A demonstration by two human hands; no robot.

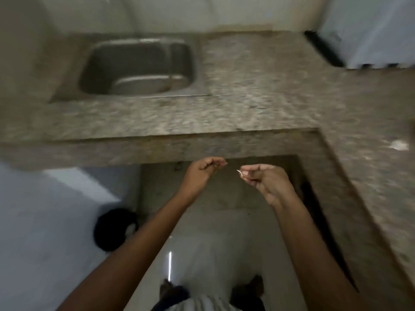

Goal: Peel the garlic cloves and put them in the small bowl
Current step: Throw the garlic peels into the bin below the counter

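Note:
Both hands are raised in front of the counter's front edge, above the floor. My right hand (262, 180) is curled, and its thumb and fingertips pinch a thin pale curved sliver of garlic skin (239, 173). My left hand (203, 172) is a little to the left, apart from the right, with its fingers pinched together; whether anything is inside them is hidden. A small white scrap (399, 145) lies on the counter at the far right. No bowl and no whole garlic clove is in view. The picture is blurred.
A speckled stone counter (258, 90) forms an L, running along the back and down the right side. A steel sink (137, 68) is set in at the back left. A dark round object (114, 230) sits on the pale floor at the left.

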